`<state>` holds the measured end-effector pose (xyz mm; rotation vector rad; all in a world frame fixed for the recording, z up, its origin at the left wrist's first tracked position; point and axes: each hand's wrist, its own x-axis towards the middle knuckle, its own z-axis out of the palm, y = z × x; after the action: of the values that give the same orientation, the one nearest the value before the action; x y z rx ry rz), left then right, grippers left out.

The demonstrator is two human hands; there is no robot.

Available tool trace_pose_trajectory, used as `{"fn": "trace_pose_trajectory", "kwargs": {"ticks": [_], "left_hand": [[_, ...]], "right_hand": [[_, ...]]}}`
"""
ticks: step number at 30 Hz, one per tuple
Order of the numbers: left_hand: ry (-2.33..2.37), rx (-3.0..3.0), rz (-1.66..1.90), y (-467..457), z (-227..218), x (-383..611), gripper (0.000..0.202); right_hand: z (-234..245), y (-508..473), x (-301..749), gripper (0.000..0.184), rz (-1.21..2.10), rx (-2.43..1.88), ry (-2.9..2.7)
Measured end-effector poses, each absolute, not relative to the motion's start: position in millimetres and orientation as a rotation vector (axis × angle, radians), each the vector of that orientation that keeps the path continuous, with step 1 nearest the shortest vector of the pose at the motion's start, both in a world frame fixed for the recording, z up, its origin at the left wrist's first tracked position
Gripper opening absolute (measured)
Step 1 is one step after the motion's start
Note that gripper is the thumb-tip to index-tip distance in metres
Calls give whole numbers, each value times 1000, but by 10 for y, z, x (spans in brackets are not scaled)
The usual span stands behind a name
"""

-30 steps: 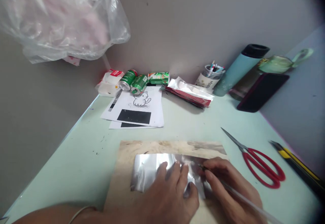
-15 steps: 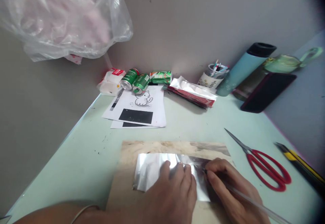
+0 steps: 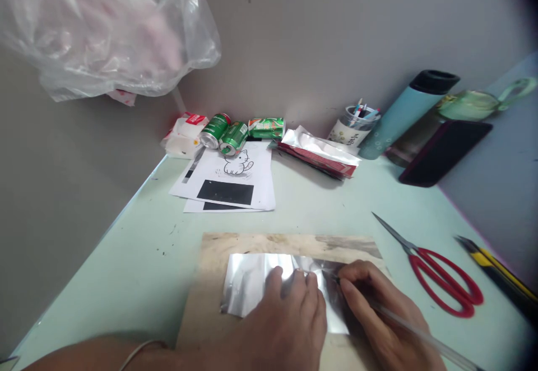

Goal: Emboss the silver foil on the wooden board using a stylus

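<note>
A shiny, slightly creased metal sheet (image 3: 247, 284) lies on a wooden board (image 3: 235, 242). My left hand (image 3: 290, 315) rests flat across the sheet, fingers spread a little and pressing on its middle. At the sheet's right part, my right hand (image 3: 382, 309) is closed around a pen (image 3: 420, 332) with a long translucent barrel, which slants down to the right. The pen's dark tip touches or nearly touches the metal; exact contact is hard to tell. My right hand covers the sheet's right end.
Red-handled scissors (image 3: 445, 281) and a yellow-and-black box cutter (image 3: 496, 270) lie to the right. Behind are printed papers (image 3: 260, 191), green cans (image 3: 234, 137), a foil packet (image 3: 315, 155), a pen cup (image 3: 351, 130), a blue bottle (image 3: 407, 113) and a phone (image 3: 445, 152). A plastic bag (image 3: 126, 35) hangs upper left.
The pen tip and my right fingers have shifted very slightly. My left hand and the sheet stay in nearly the same place.
</note>
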<state>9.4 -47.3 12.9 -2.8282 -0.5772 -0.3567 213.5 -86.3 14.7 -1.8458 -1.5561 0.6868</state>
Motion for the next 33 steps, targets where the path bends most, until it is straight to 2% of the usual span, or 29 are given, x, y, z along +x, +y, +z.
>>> {"fn": "trace_pose_trajectory", "kwargs": {"ticks": [27,33], "left_hand": [[-544,-2886,-192,-466,167,101,44],[-564,-2867,-253,-466,177,106,40]], "right_hand": [[190,-829,2085,26,636,-1819,-1586],[247,-808,2043,27,621,-1826,-1540]]}}
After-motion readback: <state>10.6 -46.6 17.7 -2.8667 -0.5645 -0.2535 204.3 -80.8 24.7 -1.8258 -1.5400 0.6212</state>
